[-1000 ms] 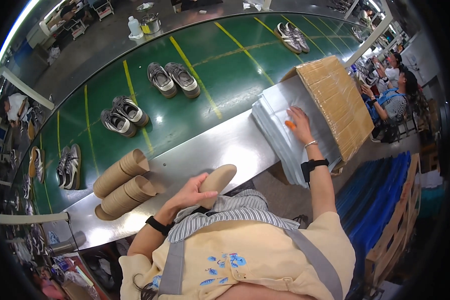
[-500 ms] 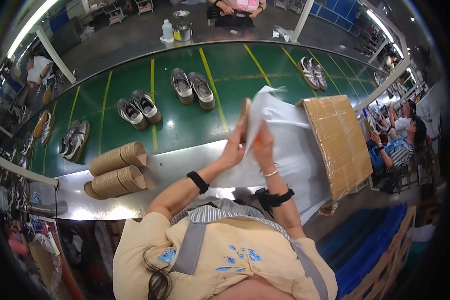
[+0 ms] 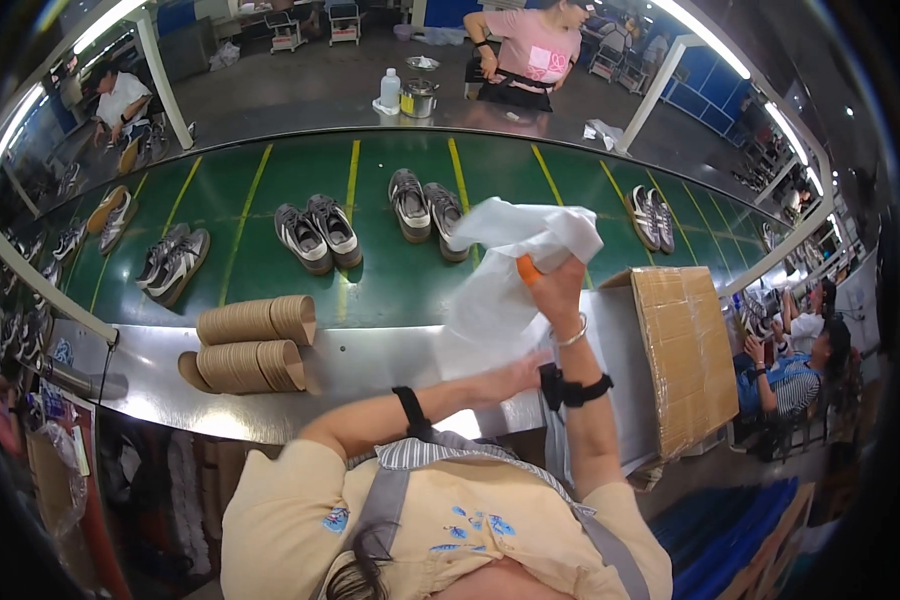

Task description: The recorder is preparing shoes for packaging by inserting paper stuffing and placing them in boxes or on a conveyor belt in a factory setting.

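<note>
My right hand point(image 3: 558, 290), with an orange cover on one finger, is closed on a crumpled sheet of thin white paper point(image 3: 505, 285) held up over the near edge of the conveyor. The sheet's upper part folds over above the fingers, and its lower part hangs to the left. My left hand point(image 3: 518, 377) is low over the metal ledge, beside my right wrist; its fingers are blurred and partly hidden. More white sheets point(image 3: 618, 335) lie to the right of my right forearm, next to an upright cardboard flap point(image 3: 682, 355).
Two nested stacks of curved brown cardboard pieces point(image 3: 250, 368) rest on the metal ledge point(image 3: 370, 350). Pairs of grey-and-white shoes point(image 3: 317, 235) stand on the green conveyor point(image 3: 240, 210) with yellow lines. Across it are a white bottle point(image 3: 390, 92), a metal pot point(image 3: 418, 98) and a person point(image 3: 532, 50).
My right hand has lifted the white sheet up and to the right. My left hand has dropped toward my right wrist, and the brown piece between my hands is out of sight. The view has shifted.
</note>
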The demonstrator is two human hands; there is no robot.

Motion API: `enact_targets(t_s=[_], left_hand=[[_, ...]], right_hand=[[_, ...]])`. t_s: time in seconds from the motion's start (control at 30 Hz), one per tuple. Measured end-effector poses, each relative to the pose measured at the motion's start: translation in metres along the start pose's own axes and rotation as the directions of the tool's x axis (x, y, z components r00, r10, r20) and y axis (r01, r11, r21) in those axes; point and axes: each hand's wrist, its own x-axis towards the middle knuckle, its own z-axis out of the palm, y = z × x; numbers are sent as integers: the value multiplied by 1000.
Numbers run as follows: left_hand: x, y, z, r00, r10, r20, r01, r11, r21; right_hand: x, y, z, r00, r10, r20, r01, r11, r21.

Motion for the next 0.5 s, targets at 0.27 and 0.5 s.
enact_targets(t_s=[0.27,0.5], left_hand=[[12,153,-48,837,47,-544,-326,843,-429],[16,133,-75,735,636,-235,-318,630,709]], right_hand=[[-27,-40,6,848,306,-432,-7,822,569],[14,-87,-15,912,-410,25,395,892,221]])
